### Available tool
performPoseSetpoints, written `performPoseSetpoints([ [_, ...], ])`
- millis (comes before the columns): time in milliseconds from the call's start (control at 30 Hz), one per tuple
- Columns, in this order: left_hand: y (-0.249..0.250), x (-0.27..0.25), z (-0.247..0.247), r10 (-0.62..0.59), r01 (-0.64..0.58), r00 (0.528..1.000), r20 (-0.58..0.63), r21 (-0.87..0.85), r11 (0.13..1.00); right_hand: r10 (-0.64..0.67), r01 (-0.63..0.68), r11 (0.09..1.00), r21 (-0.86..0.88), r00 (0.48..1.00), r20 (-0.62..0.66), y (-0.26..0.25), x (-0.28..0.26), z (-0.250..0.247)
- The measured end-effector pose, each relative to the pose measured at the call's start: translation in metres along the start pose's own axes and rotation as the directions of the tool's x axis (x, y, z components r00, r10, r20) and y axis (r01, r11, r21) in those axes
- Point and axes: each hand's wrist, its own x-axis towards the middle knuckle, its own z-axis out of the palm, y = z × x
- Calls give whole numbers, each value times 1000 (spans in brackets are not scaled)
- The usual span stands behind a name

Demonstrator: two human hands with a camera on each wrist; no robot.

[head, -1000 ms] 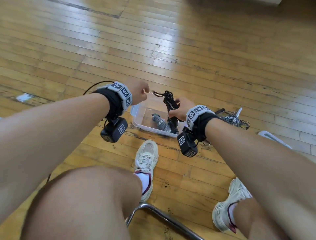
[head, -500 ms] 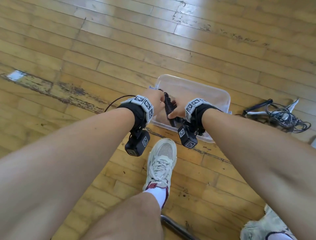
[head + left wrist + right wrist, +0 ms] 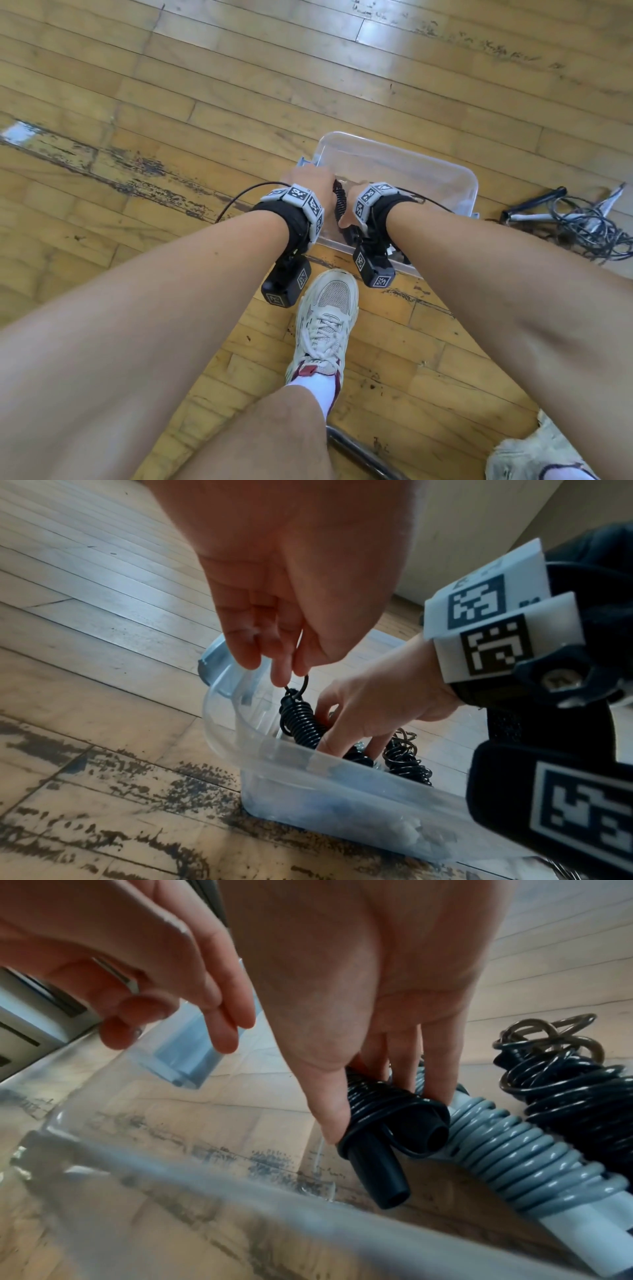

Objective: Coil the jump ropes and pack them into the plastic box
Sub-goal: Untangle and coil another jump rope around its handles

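The black coiled rope, a second ago held above the plastic box, is now lowered inside; right hand grip closed round its handles, left hand pinching its top loop.

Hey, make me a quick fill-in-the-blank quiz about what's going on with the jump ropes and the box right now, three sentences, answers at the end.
1. The right hand lowers a coiled black rope into the clear plastic ____.
2. The rope lying beside it inside the box has a cord coloured ____.
3. The left hand pinches the black rope's ____ end, above the box.

Missing words: box; grey; top
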Motion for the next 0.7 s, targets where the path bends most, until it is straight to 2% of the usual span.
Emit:
performPoseSetpoints([
  [100,1,-1,3,-4,3,1000,8,39,999,-4,4,1000,27,1000,-12,10,-6,-4],
  [167,0,-4,6,-7,7,1000,15,40,999,-19,19,1000,-22,1000,-17,12,-8,-4],
  [333,4,-14,3,17,-14,999,42,-58,998,-54,59,997,39,993,-102,26,-35,-11],
  [467,23,-26,-21,84,-75,995,59,-137,988,-59,76,994,85,981,-182,50,-65,-21],
  [567,49,-36,-45,140,-137,990,8,-133,982,-7,19,999,42,960,-281,77,-95,-32],
  [700,92,-44,-65,230,-239,969,-89,-113,964,71,35,956,291,935,-347,122,-127,-35],
])
